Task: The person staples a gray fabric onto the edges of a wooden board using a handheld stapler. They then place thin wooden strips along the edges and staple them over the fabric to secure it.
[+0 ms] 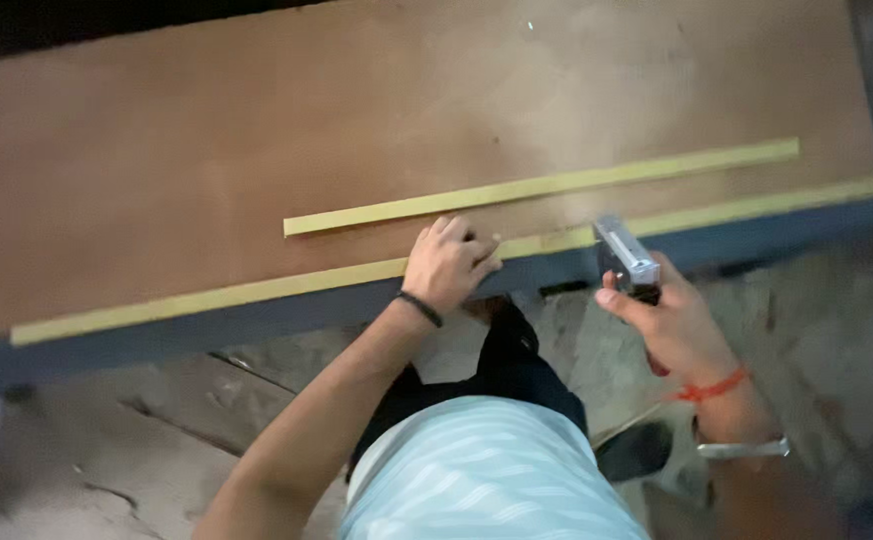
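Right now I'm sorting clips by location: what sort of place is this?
Probably a carpentry workshop: a large brown plywood board edged with thin yellow strips, a metal nail-gun-like tool in the right hand, rough cracked floor.

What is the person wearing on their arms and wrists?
Both arms are bare, with no sleeves showing. The left hand has a thin black band at its wrist. The right hand has an orange thread at its wrist and a silver bracelet further up the arm.

Brown board worktop (207,150) spanning the view, one yellow strip (542,186) lying loose across it, a second yellow strip (217,296) running along its near edge, pale dust patch showing.
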Demonstrator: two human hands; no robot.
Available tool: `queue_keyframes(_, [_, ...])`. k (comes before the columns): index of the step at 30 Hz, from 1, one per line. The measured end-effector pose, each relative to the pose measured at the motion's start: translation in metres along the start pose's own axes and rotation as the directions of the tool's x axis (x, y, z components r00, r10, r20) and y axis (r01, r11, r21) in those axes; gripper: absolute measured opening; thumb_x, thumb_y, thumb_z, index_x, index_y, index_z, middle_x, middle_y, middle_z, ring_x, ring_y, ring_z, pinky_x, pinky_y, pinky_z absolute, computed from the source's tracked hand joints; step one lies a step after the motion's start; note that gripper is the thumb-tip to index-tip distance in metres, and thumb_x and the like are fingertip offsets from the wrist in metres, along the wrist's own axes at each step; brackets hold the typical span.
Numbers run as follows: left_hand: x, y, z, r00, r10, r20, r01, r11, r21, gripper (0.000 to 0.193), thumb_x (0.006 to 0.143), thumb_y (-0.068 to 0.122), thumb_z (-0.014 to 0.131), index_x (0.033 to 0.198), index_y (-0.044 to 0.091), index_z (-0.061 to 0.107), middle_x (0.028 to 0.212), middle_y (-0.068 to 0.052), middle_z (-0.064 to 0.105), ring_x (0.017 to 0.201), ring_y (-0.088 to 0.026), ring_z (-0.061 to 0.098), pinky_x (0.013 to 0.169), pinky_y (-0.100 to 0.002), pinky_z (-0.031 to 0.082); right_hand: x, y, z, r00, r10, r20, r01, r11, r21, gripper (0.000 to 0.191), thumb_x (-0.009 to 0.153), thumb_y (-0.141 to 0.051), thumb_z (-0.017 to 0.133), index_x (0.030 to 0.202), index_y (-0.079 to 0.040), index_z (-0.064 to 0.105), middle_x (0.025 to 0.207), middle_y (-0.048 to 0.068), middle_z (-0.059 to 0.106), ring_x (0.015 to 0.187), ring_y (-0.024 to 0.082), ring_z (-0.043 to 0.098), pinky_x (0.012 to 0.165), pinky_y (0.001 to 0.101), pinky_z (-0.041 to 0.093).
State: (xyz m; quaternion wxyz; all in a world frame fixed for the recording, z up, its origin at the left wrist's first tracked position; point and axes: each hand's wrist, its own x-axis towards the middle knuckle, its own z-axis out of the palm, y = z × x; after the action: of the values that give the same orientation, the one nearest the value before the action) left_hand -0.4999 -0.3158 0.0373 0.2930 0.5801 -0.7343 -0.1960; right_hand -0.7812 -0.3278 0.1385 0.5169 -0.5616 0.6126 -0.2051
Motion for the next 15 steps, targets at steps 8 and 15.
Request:
queue_keyframes(8, [-0.005,-0.007,0.008,0.997,-0.077,-0.017,0.077,0.997,-0.012,0.024,0.08,0.034,0.078,0.098,0.02,0.082,0.095,-0.007,0.062,0.098,-0.03,0.059,0.081,-0.045,0.047,-0.011,0.025,0.048,0.968,0.249,-0.04,-0.25,0.931,-0.266,0.04,0.077,-0.02,0.078,0.113,-0.006,0.07,0.095,0.007,0.075,0.087,0.016,0.069,0.079,0.0309,0.052])
queue_keyframes(15, [-0.013,-0.01,0.023,0.991,-0.09,-0.1,0.092,0.996,0.01,0.022,0.08,0.033,0.078,0.098,0.02,0.081,0.098,-0.007,0.063,0.099,-0.03,0.057,0.08,-0.047,0.043,0.023,0.015,0.068,0.952,0.307,0.005,-0.277,0.866,-0.417,0.04,0.076,-0.03,0.078,0.102,0.0,0.076,0.086,0.012,0.078,0.079,0.024,0.072,0.076,0.0364,0.054])
